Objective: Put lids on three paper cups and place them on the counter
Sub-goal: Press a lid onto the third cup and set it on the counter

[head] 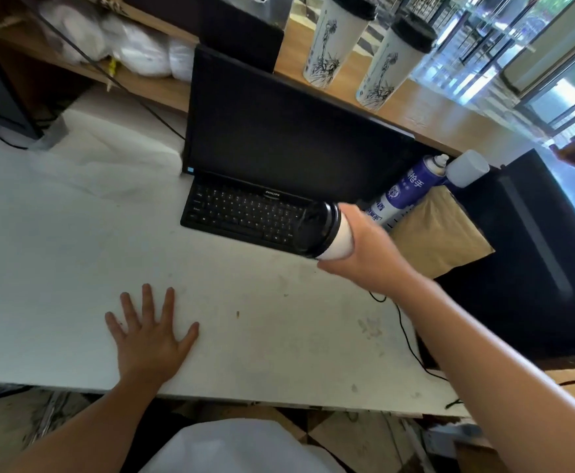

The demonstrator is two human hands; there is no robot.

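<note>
The left hand is laid flat, fingers spread, on the white tabletop near its front edge. A white paper cup with a black plastic lid is clasped by the right hand and tipped lid-leftward over the black keyboard. Two tall lidded printed cups are stood on the wooden counter beyond.

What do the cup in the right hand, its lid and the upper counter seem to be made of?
The held cup, gripped by the right hand: probably paper, matte white wall. Its lid: likely plastic, black and glossy, with light glints on the rim. The counter: wood or a wood-look laminate, light brown, faint grain, soft sheen; I cannot tell which.
</note>
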